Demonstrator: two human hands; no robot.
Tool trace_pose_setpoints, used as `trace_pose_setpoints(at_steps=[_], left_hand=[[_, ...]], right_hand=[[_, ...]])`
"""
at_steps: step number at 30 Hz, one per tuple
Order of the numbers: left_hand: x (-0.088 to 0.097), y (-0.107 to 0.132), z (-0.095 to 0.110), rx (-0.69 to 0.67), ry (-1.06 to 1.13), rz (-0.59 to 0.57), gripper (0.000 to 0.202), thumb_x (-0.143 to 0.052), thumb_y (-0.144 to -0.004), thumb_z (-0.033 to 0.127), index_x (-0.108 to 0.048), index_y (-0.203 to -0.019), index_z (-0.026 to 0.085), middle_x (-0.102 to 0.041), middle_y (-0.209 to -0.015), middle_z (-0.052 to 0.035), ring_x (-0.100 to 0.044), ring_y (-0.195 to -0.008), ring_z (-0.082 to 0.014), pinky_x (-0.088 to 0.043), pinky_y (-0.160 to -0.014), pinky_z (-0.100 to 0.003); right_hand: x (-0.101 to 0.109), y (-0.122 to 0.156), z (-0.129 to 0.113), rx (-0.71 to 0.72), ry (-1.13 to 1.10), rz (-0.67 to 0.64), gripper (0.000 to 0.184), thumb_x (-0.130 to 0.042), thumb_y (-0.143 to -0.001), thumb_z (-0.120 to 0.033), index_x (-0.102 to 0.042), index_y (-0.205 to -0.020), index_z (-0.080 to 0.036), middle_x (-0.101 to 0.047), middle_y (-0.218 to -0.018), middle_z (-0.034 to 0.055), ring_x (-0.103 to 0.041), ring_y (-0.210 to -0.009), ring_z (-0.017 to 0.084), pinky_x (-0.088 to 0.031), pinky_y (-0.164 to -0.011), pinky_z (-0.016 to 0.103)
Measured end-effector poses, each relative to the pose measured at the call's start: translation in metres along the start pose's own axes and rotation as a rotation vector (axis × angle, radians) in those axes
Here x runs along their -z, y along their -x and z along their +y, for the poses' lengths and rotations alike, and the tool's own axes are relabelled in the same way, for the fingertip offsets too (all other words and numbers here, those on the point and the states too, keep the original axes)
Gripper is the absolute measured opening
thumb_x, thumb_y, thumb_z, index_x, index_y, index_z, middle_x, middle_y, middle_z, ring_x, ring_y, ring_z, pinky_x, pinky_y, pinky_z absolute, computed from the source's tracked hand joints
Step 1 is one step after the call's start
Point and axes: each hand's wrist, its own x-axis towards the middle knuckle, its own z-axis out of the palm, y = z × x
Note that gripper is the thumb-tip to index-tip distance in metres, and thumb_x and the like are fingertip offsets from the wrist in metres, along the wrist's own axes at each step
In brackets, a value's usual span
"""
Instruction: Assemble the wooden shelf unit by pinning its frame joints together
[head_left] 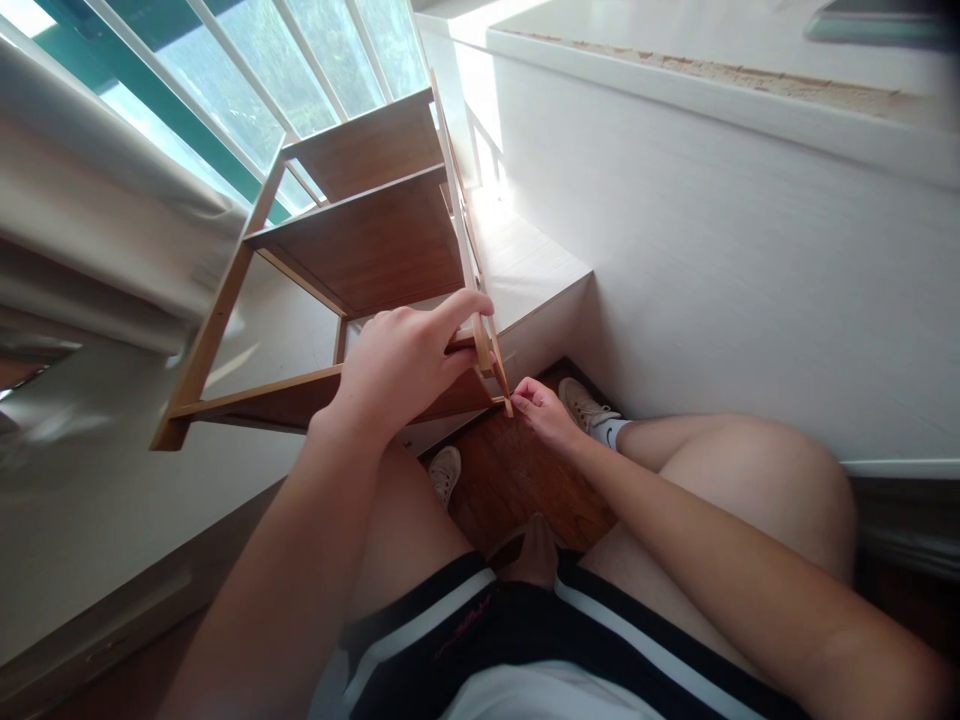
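Observation:
A tilted wooden shelf rack [375, 245] with several brown boards and lighter side frames stands in front of me. My left hand [405, 355] reaches over its lower board, fingers and thumb closed around a light wooden piece of the right side frame [482, 345]. Just right of that frame's lower end, my right hand [544, 412] is closed in a pinch, fingertips against the end of the slim wooden rail. Whatever lies between those fingertips is too small to make out.
A white panel [712, 260] rises close on the right, below a white top with a chipped edge [712, 75]. Behind the rack is a barred window [217, 75]; a beige curtain [82, 190] hangs at left. My legs flank the brown wooden floor [517, 475].

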Motion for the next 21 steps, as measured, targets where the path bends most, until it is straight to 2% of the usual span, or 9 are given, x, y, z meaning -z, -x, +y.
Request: trace_pose_setpoints(at_steps=[3, 7, 21], left_hand=[[-0.003, 0.001, 0.001, -0.002, -0.016, 0.009, 0.032, -0.06, -0.086, 0.034, -0.061, -0.118, 0.032, -0.065, -0.07, 0.0028, -0.061, -0.064, -0.0168, -0.039, -0.063, -0.025], [-0.003, 0.003, 0.003, 0.001, -0.011, 0.017, 0.033, -0.058, -0.086, 0.031, -0.06, -0.119, 0.032, -0.066, -0.071, 0.0026, -0.061, -0.064, -0.0176, -0.04, -0.064, -0.026], [0.002, 0.002, 0.006, -0.012, -0.031, -0.024, 0.035, -0.059, -0.088, 0.039, -0.06, -0.122, 0.035, -0.073, -0.082, 0.0013, -0.069, -0.078, -0.0243, -0.044, -0.067, -0.029]], right_hand=[[0.003, -0.003, 0.001, 0.06, 0.085, 0.011, 0.025, -0.064, -0.085, -0.042, -0.05, -0.078, -0.022, -0.059, -0.069, -0.003, -0.049, -0.06, 0.012, -0.037, -0.057, 0.025], [0.009, -0.006, -0.002, 0.12, 0.209, 0.013, 0.019, -0.064, -0.083, -0.037, -0.057, -0.077, -0.02, -0.06, -0.073, -0.0018, -0.054, -0.072, 0.015, -0.04, -0.07, 0.028], [0.016, -0.005, -0.016, 0.144, 0.449, 0.02, 0.016, -0.063, -0.082, -0.035, -0.062, -0.081, -0.019, -0.065, -0.077, 0.0003, -0.058, -0.073, 0.017, -0.042, -0.07, 0.029]])
